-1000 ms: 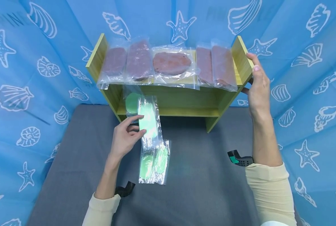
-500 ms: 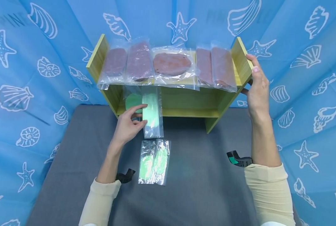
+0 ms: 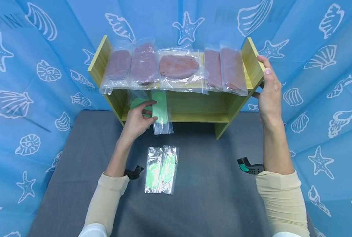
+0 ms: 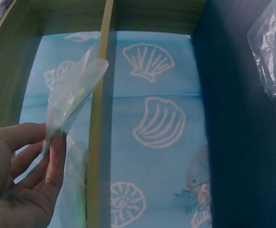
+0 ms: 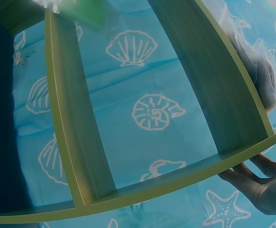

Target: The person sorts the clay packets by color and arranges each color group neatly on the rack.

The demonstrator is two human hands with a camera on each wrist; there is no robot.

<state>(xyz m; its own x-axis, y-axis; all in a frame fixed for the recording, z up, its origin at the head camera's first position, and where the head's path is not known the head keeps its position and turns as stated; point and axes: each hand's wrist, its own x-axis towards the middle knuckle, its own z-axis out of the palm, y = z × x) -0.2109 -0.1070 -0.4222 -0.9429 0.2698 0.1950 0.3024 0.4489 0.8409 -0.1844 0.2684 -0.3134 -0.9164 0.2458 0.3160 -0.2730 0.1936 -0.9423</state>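
Observation:
My left hand [image 3: 138, 120] pinches the left edge of a clear bag holding a flat green piece [image 3: 160, 110], at the opening of the shelf's lower level. In the left wrist view this bag [image 4: 73, 97] stands between thumb and fingers, near the lower board's edge. Partly behind my fingers, another bagged green piece [image 3: 136, 102] is on that lower level at the left. My right hand [image 3: 269, 95] grips the right side panel of the wooden shelf [image 3: 199, 107]; its fingers [image 5: 250, 183] show against the panel's outside in the right wrist view.
Several bagged reddish-brown slabs [image 3: 179, 66] lie side by side on the shelf's upper level. Two more bagged green pieces [image 3: 162, 169] lie on the grey cloth table [image 3: 207, 197] in front. A blue curtain [image 3: 188, 13] with shell prints hangs behind and at both sides.
My left hand has carried the bagged green piece up and slightly right, away from the two bags on the table and into the lower level's opening. My right hand stays on the shelf.

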